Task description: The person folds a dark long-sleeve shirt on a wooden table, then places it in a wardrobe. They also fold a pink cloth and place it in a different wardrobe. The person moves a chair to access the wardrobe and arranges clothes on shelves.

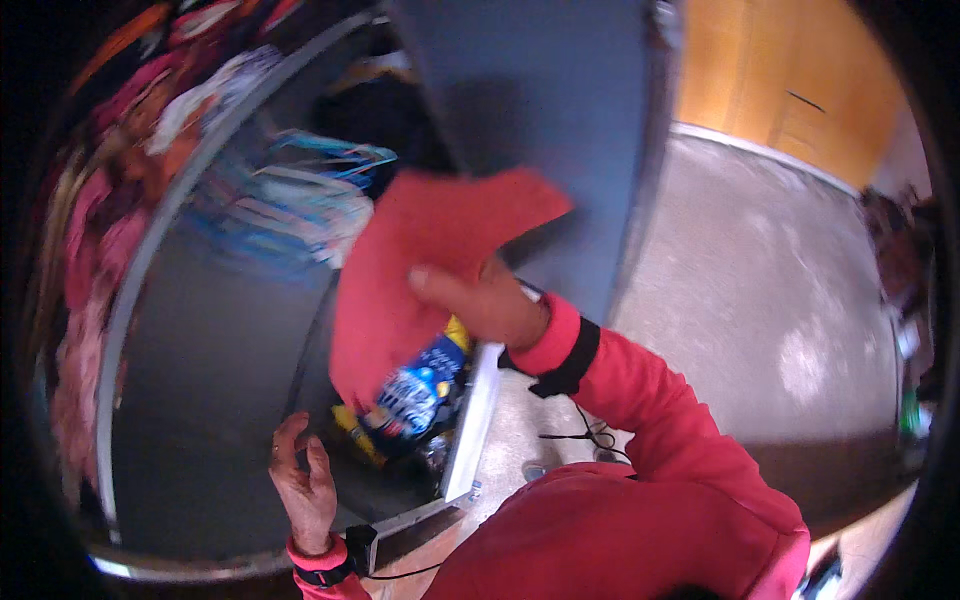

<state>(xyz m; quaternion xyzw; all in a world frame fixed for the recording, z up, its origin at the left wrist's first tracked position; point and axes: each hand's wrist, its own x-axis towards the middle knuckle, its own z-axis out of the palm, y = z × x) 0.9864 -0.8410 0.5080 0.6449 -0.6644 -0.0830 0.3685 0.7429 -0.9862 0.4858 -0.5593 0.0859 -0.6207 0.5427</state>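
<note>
A folded red cloth (410, 240), blurred by motion, hangs from my right hand (480, 300), whose thumb lies across its front. Its exact kind I cannot make out. Below the cloth, a blue and yellow package (425, 395) shows in part at the right side of the dark wardrobe shelf (210, 360). Over the shelf's near part is my left hand (305, 480), fingers slightly curled and apart, holding nothing. Farther back on the shelf lies a blurred pile of blue and white hangers (300, 200).
Colourful clothes (90, 270) line the far left, beyond the shelf's pale edge (150, 260). A grey-blue door panel (550, 110) stands upright behind the cloth. To the right are a grey floor (750, 290) and orange-yellow cabinet doors (780, 80). A black cable (590, 435) hangs near my right sleeve.
</note>
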